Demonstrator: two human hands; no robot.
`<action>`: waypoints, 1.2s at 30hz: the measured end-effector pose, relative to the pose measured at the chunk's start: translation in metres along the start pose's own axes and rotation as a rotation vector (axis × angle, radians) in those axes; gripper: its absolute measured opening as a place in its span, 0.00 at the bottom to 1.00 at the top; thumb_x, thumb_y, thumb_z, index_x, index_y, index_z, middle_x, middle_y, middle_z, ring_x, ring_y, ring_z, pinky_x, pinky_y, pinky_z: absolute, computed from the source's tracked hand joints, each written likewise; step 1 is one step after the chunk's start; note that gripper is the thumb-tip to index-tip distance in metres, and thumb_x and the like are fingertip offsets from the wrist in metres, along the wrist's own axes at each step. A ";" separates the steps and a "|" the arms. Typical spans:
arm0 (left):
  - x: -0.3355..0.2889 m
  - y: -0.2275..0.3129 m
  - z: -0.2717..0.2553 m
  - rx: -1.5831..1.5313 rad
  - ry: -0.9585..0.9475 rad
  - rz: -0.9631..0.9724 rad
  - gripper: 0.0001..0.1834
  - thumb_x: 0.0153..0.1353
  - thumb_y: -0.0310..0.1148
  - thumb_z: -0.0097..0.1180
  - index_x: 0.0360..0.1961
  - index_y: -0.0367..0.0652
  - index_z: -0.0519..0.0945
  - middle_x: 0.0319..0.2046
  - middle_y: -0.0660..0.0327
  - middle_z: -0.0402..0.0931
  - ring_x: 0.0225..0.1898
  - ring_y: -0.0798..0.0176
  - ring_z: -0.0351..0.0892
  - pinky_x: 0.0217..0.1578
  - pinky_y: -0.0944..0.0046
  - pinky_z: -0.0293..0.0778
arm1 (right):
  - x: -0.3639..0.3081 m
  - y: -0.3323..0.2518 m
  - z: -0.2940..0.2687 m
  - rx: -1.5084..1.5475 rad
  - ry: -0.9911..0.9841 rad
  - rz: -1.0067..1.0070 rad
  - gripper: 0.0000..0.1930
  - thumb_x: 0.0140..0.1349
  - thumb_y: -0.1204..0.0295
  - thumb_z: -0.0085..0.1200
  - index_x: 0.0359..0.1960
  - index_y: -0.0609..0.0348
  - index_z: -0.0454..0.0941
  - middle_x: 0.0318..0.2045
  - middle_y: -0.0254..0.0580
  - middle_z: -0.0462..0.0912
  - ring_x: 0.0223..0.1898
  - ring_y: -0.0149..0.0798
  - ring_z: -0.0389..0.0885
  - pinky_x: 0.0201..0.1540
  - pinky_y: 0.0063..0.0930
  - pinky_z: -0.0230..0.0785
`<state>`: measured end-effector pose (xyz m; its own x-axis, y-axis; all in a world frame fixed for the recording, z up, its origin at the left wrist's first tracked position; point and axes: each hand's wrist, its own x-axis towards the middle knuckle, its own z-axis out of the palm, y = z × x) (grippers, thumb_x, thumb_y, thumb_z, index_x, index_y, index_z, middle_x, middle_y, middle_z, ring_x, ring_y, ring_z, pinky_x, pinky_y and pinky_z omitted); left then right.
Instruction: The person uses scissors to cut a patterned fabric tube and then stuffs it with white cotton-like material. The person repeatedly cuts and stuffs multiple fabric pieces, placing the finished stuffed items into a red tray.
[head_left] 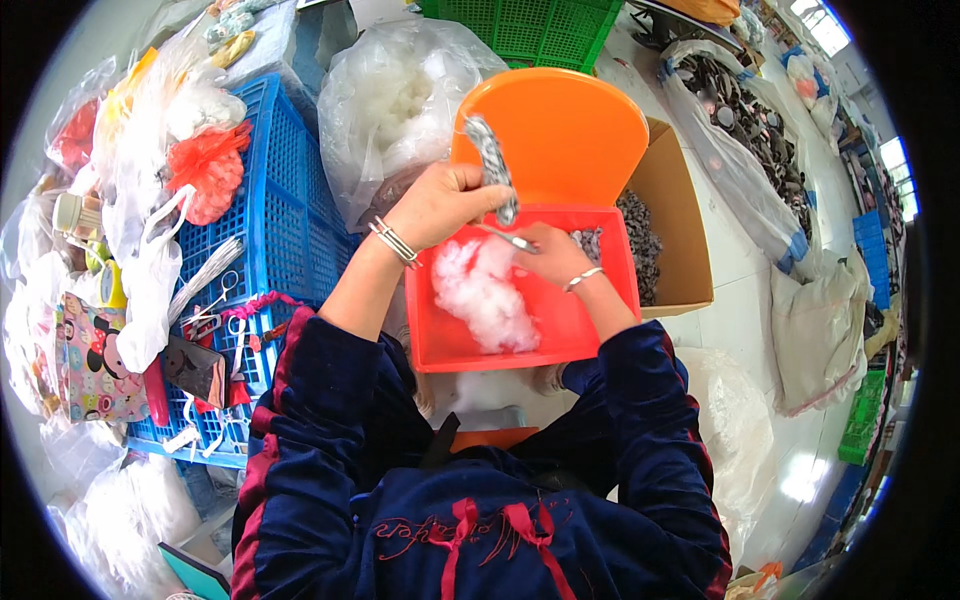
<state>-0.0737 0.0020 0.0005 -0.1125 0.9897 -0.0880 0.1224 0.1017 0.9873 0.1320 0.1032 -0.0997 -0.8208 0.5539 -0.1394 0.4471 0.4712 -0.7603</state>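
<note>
Bright red, that tray [590, 335], and inside it, a heap of pure white stuffing [487, 300]! Over the tray, a small fabric piece [491, 163] shows grey, mottled black and white. Just beyond the tray, solid orange on the plastic chair [560, 115]; to the tray's right, plain brown on the cardboard box [690, 240]. Left of the tray, vivid blue, the lattice crate [308, 210]. Near side of the tray: a navy velvet jacket [425, 495], wine-red sleeve stripes [264, 420], red embroidery [400, 535], crimson ribbon bows [465, 515]!
</note>
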 end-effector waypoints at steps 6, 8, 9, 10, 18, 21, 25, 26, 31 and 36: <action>-0.003 -0.006 0.009 0.175 -0.296 0.087 0.13 0.61 0.38 0.59 0.29 0.37 0.83 0.28 0.70 0.75 0.23 0.77 0.67 0.25 0.73 0.64 | -0.041 -0.027 -0.053 0.504 0.015 0.272 0.10 0.57 0.69 0.57 0.37 0.61 0.79 0.25 0.31 0.78 0.21 0.23 0.70 0.24 0.19 0.62; -0.009 0.004 0.031 0.017 -0.338 -0.053 0.15 0.61 0.40 0.59 0.28 0.38 0.83 0.29 0.69 0.78 0.24 0.77 0.70 0.26 0.73 0.67 | -0.051 -0.028 -0.056 0.592 0.067 0.201 0.09 0.57 0.70 0.57 0.38 0.60 0.78 0.23 0.28 0.76 0.19 0.20 0.67 0.22 0.18 0.60; -0.006 -0.007 0.038 0.047 -0.414 -0.101 0.16 0.59 0.41 0.59 0.29 0.37 0.83 0.28 0.65 0.80 0.27 0.73 0.74 0.28 0.70 0.71 | -0.052 -0.030 -0.053 0.669 0.102 0.122 0.10 0.58 0.72 0.56 0.40 0.60 0.77 0.24 0.27 0.76 0.21 0.20 0.68 0.22 0.18 0.60; -0.004 -0.011 0.045 0.080 -0.494 -0.150 0.16 0.57 0.43 0.59 0.29 0.37 0.84 0.27 0.62 0.82 0.29 0.69 0.79 0.31 0.68 0.75 | -0.054 -0.029 -0.055 0.672 0.110 0.132 0.10 0.59 0.72 0.56 0.40 0.61 0.77 0.25 0.27 0.77 0.22 0.20 0.69 0.24 0.18 0.61; 0.008 -0.011 0.022 -0.049 -0.384 -0.185 0.14 0.61 0.42 0.58 0.35 0.41 0.84 0.27 0.65 0.82 0.28 0.74 0.78 0.28 0.71 0.73 | -0.069 -0.031 -0.075 0.774 0.157 0.115 0.13 0.57 0.73 0.61 0.42 0.62 0.76 0.33 0.29 0.79 0.32 0.21 0.74 0.34 0.17 0.67; 0.005 -0.016 0.043 -0.285 -0.283 -0.147 0.13 0.63 0.42 0.58 0.38 0.43 0.83 0.30 0.68 0.82 0.30 0.76 0.77 0.28 0.75 0.71 | -0.067 -0.043 -0.066 0.786 0.156 0.032 0.15 0.55 0.73 0.63 0.42 0.62 0.74 0.33 0.29 0.77 0.33 0.21 0.73 0.36 0.18 0.67; 0.006 -0.020 0.065 -0.445 -0.181 -0.094 0.12 0.63 0.40 0.58 0.38 0.43 0.82 0.31 0.68 0.81 0.29 0.77 0.76 0.30 0.75 0.71 | -0.063 -0.027 -0.056 0.659 0.175 0.050 0.17 0.52 0.70 0.67 0.39 0.61 0.73 0.31 0.28 0.74 0.33 0.22 0.71 0.35 0.18 0.65; 0.008 -0.021 0.065 -0.456 -0.137 -0.088 0.11 0.63 0.39 0.58 0.38 0.42 0.82 0.31 0.68 0.81 0.30 0.76 0.76 0.30 0.75 0.71 | -0.061 -0.030 -0.056 0.630 0.170 0.071 0.17 0.51 0.69 0.67 0.38 0.61 0.72 0.30 0.29 0.74 0.33 0.22 0.71 0.35 0.18 0.65; 0.001 -0.003 0.052 -0.681 0.019 0.014 0.08 0.64 0.33 0.58 0.35 0.39 0.81 0.29 0.65 0.80 0.30 0.74 0.76 0.33 0.72 0.74 | -0.069 -0.047 -0.061 0.751 0.139 0.110 0.12 0.59 0.72 0.60 0.42 0.63 0.75 0.31 0.28 0.76 0.32 0.21 0.70 0.33 0.19 0.65; 0.000 -0.010 0.045 -0.447 -0.034 -0.008 0.08 0.64 0.30 0.56 0.39 0.36 0.81 0.33 0.62 0.80 0.33 0.70 0.79 0.38 0.68 0.76 | -0.062 -0.034 -0.057 0.692 0.255 0.096 0.08 0.65 0.72 0.52 0.42 0.64 0.75 0.31 0.31 0.79 0.31 0.24 0.73 0.35 0.20 0.66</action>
<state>-0.0309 0.0058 -0.0149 -0.0787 0.9926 -0.0930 -0.3174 0.0635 0.9462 0.1882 0.0919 -0.0289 -0.6441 0.7524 -0.1378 0.1175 -0.0806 -0.9898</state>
